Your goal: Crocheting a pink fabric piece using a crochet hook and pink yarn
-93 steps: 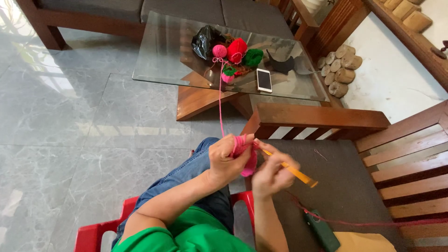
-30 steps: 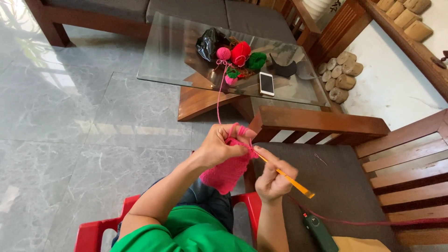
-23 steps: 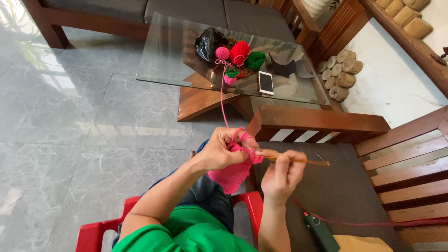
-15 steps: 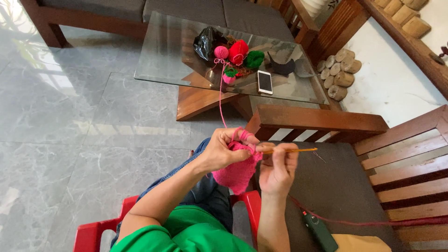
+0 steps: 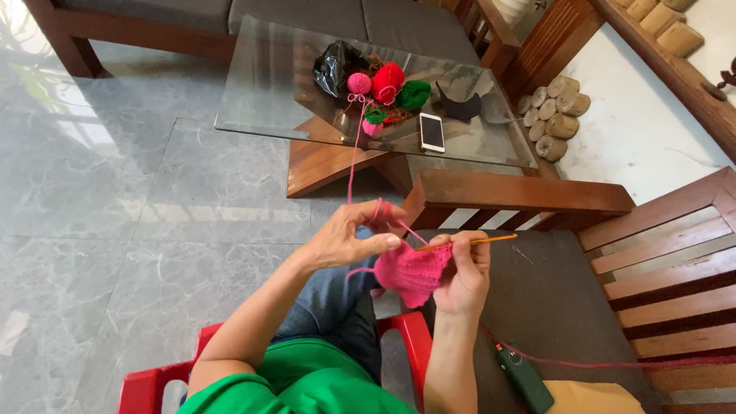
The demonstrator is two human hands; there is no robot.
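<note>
My left hand (image 5: 354,238) pinches the top edge of a pink crocheted piece (image 5: 412,271), with pink yarn (image 5: 354,153) looped over its raised fingers. That strand runs up to a pink yarn ball (image 5: 359,83) on the glass table (image 5: 276,84). My right hand (image 5: 466,270) grips an orange crochet hook (image 5: 469,242), its tip at the fabric's upper edge and its handle pointing right. Both hands hover above my blue-jeaned knee.
Red (image 5: 389,80) and green (image 5: 415,94) yarn balls, a black bag (image 5: 334,64) and a white phone (image 5: 432,132) lie on the table. A wooden sofa with dark cushion (image 5: 552,299) is at my right; a green tool (image 5: 525,378) lies there. I sit on a red chair (image 5: 410,337).
The hook has swung from pointing down-right to nearly level, its tip now in the fabric. My right hand rose closer to the left hand.
</note>
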